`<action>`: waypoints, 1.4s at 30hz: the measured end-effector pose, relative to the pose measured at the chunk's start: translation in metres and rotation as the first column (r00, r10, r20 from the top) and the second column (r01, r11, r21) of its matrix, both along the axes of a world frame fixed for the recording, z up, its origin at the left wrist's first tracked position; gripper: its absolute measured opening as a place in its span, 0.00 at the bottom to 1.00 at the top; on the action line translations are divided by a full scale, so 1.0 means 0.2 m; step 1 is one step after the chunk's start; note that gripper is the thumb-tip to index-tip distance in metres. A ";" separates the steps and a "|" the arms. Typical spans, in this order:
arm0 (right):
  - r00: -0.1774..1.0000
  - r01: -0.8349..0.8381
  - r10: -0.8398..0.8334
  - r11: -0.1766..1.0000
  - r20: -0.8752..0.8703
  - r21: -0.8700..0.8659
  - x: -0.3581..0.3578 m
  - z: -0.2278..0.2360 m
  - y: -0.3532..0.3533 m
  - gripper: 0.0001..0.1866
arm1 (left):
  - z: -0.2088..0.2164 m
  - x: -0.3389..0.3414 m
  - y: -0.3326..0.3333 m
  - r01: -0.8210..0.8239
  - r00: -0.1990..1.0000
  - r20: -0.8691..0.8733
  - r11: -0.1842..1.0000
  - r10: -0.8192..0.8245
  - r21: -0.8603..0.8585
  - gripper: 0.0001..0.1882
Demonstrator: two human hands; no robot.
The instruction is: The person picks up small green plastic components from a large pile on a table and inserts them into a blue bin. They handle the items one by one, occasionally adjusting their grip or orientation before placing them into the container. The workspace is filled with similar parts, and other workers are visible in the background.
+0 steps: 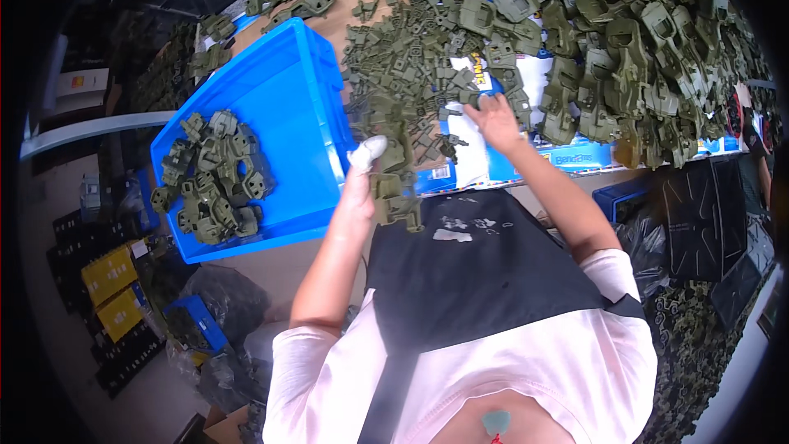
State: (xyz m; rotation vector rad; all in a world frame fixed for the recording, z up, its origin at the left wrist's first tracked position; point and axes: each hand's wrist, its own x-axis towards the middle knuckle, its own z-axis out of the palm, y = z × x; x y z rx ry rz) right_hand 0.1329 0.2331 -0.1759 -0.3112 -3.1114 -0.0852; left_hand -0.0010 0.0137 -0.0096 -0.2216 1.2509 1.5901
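My left hand [360,179], its thumb wrapped in white, grips a long olive-green plastic toy vehicle body [393,191] at the table's front edge, just right of the blue bin. Its fingers are mostly hidden behind the part. Farther right, my right hand [498,125] reaches over the table with thumb and fingers apart, by the near right side of a heap of small green plastic parts [411,53]. Nothing shows in it. A few dark small parts [449,146] lie between the two hands.
A blue plastic bin [300,148] at left holds several green vehicle bodies [215,177]. A large pile of green bodies [608,41] covers the table's right side. Printed cardboard [567,154] lines the front edge. Yellow boxes [111,284] and bags stand on the floor at left.
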 end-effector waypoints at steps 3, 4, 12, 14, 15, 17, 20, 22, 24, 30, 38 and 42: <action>1.000 -0.027 0.015 0.853 -0.027 -0.522 0.04 0.34 0.03 0.19 | -0.10 0.02 -0.05 -0.047 0.992 0.124 0.995 0.036 0.084 0.25; 0.995 -0.032 -0.047 0.697 -0.090 -0.717 0.08 0.46 0.01 0.16 | -0.14 0.02 -0.05 -0.062 0.987 0.154 0.992 0.044 0.110 0.25; 0.984 -0.106 0.174 0.480 -0.023 -0.871 0.19 0.97 -0.37 0.13 | -0.13 0.11 0.06 0.135 0.965 0.200 0.975 -0.170 0.175 0.21; 0.976 -0.149 0.218 0.581 -0.023 -0.801 0.18 0.97 -0.36 0.15 | -0.11 0.12 0.10 0.185 0.965 0.153 0.966 -0.213 0.178 0.19; 0.972 -0.122 0.234 0.597 0.027 -0.793 0.17 1.00 -0.37 0.16 | -0.10 0.11 0.11 0.201 0.952 0.190 0.959 -0.239 0.201 0.20; 0.955 -0.073 0.268 0.630 0.128 -0.773 0.15 1.05 -0.37 0.17 | -0.12 0.11 0.12 0.212 0.956 0.162 0.959 -0.243 0.190 0.20; 0.955 -0.126 0.287 0.622 0.075 -0.772 0.14 1.03 -0.37 0.13 | -0.11 0.11 0.14 0.212 0.955 0.171 0.961 -0.243 0.179 0.20; 0.945 -0.145 0.319 0.605 0.072 -0.783 0.14 1.03 -0.36 0.12 | -0.11 0.11 0.13 0.192 0.964 0.153 0.967 -0.217 0.167 0.19; 0.943 -0.146 0.325 0.587 0.066 -0.796 0.13 1.03 -0.37 0.11 | -0.13 0.13 0.13 0.159 0.980 0.098 0.974 -0.176 0.159 0.19; 0.931 -0.158 0.362 0.523 0.051 -0.837 0.12 0.96 -0.41 0.12 | -0.16 0.14 0.10 0.240 0.968 0.035 0.961 -0.247 0.138 0.17; 0.951 -0.161 0.310 0.506 0.004 -0.847 0.17 0.83 -0.46 0.14 | -0.01 0.20 0.03 0.279 0.960 -0.030 0.958 -0.277 0.068 0.24; 0.935 -0.196 0.351 0.383 -0.054 -0.903 0.15 0.81 -0.38 0.15 | -0.06 0.16 0.07 0.294 0.956 0.018 0.955 -0.294 0.029 0.23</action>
